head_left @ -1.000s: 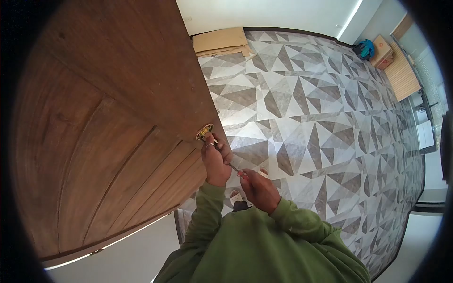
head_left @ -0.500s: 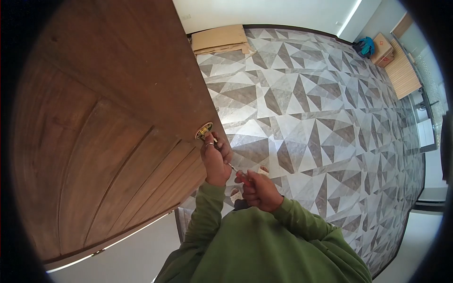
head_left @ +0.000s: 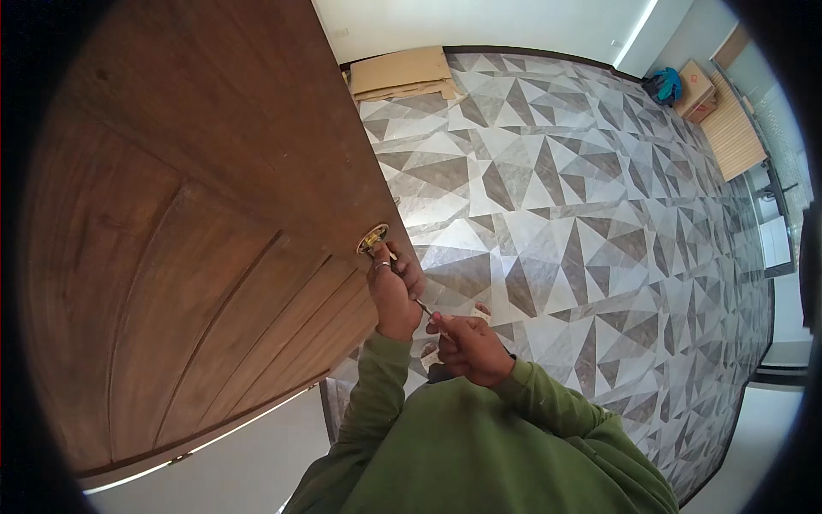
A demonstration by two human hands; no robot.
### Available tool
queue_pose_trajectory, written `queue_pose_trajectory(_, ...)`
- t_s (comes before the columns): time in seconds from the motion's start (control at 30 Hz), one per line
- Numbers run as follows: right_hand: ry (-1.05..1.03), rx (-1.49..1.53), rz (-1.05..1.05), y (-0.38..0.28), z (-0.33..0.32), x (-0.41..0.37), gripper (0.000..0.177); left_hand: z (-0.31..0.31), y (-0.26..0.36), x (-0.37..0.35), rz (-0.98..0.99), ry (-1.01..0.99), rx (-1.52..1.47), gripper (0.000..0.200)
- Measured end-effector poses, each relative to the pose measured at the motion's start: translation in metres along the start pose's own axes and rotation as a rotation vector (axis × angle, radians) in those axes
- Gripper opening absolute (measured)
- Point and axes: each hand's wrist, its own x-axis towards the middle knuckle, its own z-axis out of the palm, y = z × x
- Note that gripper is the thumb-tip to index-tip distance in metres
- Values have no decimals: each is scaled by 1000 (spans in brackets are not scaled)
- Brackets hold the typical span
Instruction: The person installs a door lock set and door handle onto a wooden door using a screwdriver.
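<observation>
My left hand (head_left: 396, 295) is closed at the edge of a brown wooden door (head_left: 257, 171), its fingertips at a round brass lock fitting (head_left: 373, 239) set in the door. Something dark shows between those fingers, but I cannot make out what it is. In my right hand (head_left: 473, 349) is a screwdriver (head_left: 436, 318) with a red handle, mostly covered by the fingers. The thin shaft slants up and left to the left hand, where its tip is hidden.
Flattened cardboard (head_left: 401, 74) lies by the far wall. A cardboard box (head_left: 695, 90) and a blue bag (head_left: 664, 86) stand in the far right corner. The floor (head_left: 582, 223) has a grey triangle pattern. A hinge (head_left: 179, 459) shows at the door's lower edge.
My right hand's fingers have shifted around the screwdriver handle, covering more of it. The left hand stays at the brass fitting. The view has moved very slightly.
</observation>
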Motion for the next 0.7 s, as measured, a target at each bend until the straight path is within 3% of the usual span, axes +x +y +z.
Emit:
queue_pose_trajectory(0.03,-49,207,156,-1,1,0,25,0,1,-1,0,1,2,26)
queue_pose_trajectory(0.13,-76,317,227,5,0,4,24,-1,3,-3,-11,4,28,27)
queue_pose_trajectory(0.27,-45,260,216,5,1,-2,26,-12,6,3,-60,-25,19,27)
queue_pose_trajectory(0.33,139,-580,-488,18,-3,0,26,-15,11,6,-73,-18,27,28)
queue_pose_trajectory(0.53,251,-897,-665,0,-13,-27,19,-8,21,7,-47,1,-1,30)
queue_pose_trajectory(0.7,346,-835,-684,-4,-18,-29,17,-22,20,17,0,-176,-16,30)
